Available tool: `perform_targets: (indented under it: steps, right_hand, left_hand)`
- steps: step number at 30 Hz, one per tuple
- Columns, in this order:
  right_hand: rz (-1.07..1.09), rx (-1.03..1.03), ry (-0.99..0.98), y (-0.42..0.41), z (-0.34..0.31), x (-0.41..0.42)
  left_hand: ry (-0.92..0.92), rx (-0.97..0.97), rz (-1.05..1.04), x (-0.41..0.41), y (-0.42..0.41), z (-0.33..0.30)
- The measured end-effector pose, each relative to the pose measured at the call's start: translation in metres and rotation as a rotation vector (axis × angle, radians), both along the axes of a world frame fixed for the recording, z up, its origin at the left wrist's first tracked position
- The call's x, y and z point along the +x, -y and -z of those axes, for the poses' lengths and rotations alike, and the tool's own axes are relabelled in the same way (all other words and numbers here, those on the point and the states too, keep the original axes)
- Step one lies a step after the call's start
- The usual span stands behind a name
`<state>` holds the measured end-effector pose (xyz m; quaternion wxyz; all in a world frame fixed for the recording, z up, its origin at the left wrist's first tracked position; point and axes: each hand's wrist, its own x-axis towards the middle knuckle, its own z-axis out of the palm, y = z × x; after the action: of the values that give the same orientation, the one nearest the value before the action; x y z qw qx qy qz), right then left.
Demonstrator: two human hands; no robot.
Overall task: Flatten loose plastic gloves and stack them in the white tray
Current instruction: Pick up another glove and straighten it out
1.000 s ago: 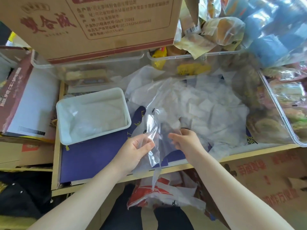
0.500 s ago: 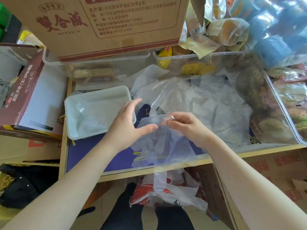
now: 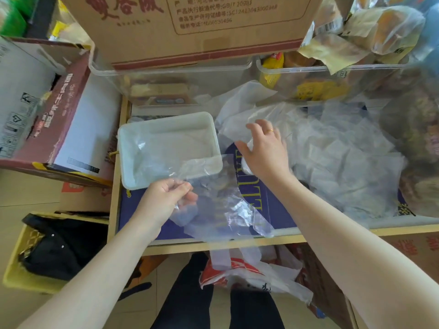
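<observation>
- Pinching one edge of a clear plastic glove (image 3: 223, 210), the left hand (image 3: 164, 203) is seen just in front of the near edge of the white tray (image 3: 133, 148), with its fingers curled round the film.
- The glove is spread out to the right of that hand over the dark blue sheet (image 3: 273, 205) that covers the bench (image 3: 213, 245); its far edge is draped over the tray's near right corner, and its near part reaches the bench's front lip.
- The right hand (image 3: 263, 150) is held above the left edge of the pile of loose gloves (image 3: 344, 162), with its fingers spread and only lightly bent; a gold ring (image 3: 270, 131) is worn on one finger. Something white shows under the palm, but whether it is gripped cannot be told.
- The white tray is set on the left part of the blue sheet, and clear film is already lying flat inside it.
- The pile of gloves is heaped to the right of the tray, across the right half of the bench.
- Behind the tray and the pile, clear plastic bins (image 3: 171, 74) are lined up, and a printed cardboard box (image 3: 190, 27) is stood on the left one.
- Packaged goods (image 3: 384, 27) are piled at the upper right.
- A dark red carton (image 3: 54, 119) is placed to the left of the bench.
- Below the bench, a red and white plastic bag (image 3: 249, 274) is seen between dark trouser legs (image 3: 187, 295).
</observation>
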<state>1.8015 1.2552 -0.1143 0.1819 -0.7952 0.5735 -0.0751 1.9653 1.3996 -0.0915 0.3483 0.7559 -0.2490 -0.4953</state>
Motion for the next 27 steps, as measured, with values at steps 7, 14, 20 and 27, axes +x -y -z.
perform_targets:
  steps: [7, 14, 20, 27]
  right_hand:
    - [-0.068, -0.162, -0.322, 0.015, 0.02, 0.031]
    - [0.161, -0.101, 0.172, 0.027, -0.017, 0.0]
    - [0.311, 0.407, 0.993, 0.012, -0.087, -0.063]
    - [0.521, 0.47, 0.708, 0.013, -0.048, -0.124]
  left_hand:
    - [-0.016, -0.019, 0.018, 0.018, 0.003, -0.007]
    - [-0.233, -0.047, 0.004, 0.014, 0.013, -0.018]
    - [-0.563, -0.198, 0.02, -0.008, 0.025, -0.059]
    - [-0.406, -0.1, 0.081, -0.018, 0.039, -0.046]
